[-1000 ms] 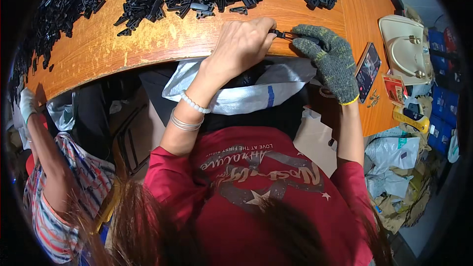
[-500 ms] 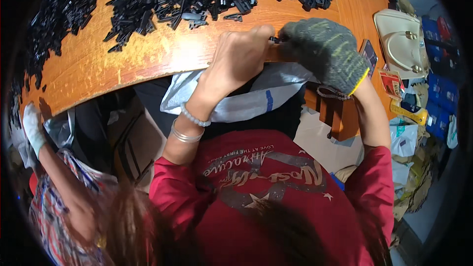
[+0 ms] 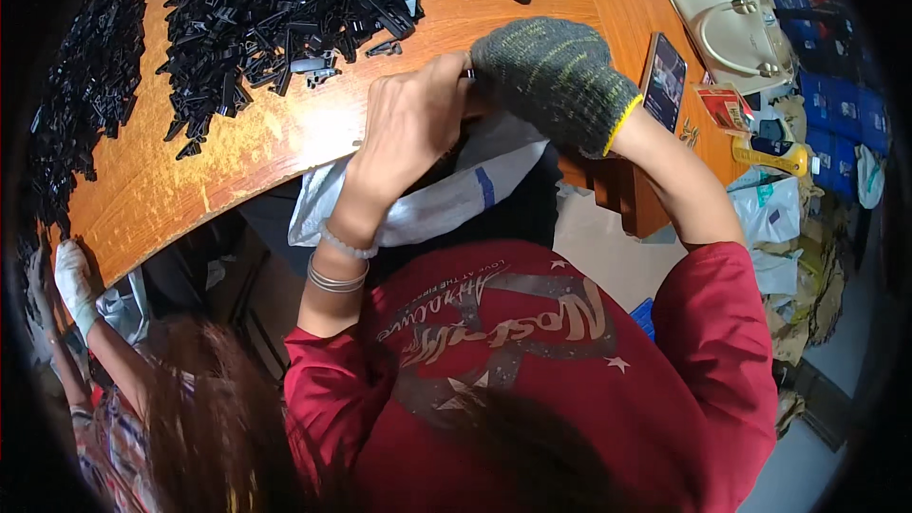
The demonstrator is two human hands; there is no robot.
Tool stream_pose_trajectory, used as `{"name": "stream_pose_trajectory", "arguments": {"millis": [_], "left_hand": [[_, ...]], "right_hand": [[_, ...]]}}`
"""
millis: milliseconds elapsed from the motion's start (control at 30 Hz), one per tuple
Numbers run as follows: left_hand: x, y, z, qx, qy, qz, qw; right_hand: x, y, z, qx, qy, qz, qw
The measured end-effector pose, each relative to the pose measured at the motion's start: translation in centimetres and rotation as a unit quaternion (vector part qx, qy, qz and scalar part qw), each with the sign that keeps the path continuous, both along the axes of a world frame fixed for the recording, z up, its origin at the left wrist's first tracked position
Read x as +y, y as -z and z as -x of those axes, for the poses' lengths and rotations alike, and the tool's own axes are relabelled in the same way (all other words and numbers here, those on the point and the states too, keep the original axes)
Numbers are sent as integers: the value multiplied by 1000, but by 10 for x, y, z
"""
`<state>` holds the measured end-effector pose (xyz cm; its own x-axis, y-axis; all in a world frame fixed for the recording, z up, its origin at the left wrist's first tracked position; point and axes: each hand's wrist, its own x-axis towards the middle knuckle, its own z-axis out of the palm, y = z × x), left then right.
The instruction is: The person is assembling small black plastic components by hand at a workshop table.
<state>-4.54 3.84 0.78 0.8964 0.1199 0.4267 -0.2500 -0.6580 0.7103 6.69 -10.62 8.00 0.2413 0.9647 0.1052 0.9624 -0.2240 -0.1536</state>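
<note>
- Meeting over the near edge of the orange table [image 3: 237, 171], the two hands touch each other.
- Left hand [image 3: 410, 123] is bare, with its fingers curled tight. What it pinches is hidden.
- Right hand [image 3: 551, 76] wears a grey knit glove and is curled shut too. I cannot tell what is inside.
- A white plastic bag [image 3: 427, 204] hangs just under both hands, off the table edge.
- A big heap of little black plastic parts [image 3: 275, 9] lies on the table, near the hands.
- A phone [image 3: 663, 81] lies just beside the gloved hand.
- A cream handbag [image 3: 731, 28] sits further right.
</note>
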Motion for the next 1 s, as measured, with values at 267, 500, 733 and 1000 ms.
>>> {"name": "stream_pose_trajectory", "arguments": {"millis": [267,500,733,1000], "left_hand": [[1,0,5,13,4,130,991],[-17,-15,7,116,217,628,738],[-34,-22,10,205,119,609,757],[-30,-21,5,249,20,355,901]], "right_hand": [[-50,30,17,151,79,-167,971],[-65,-11,50,413,299,-139,849],[-78,4,47,275,150,-135,940],[-75,10,52,353,233,-51,905]]}}
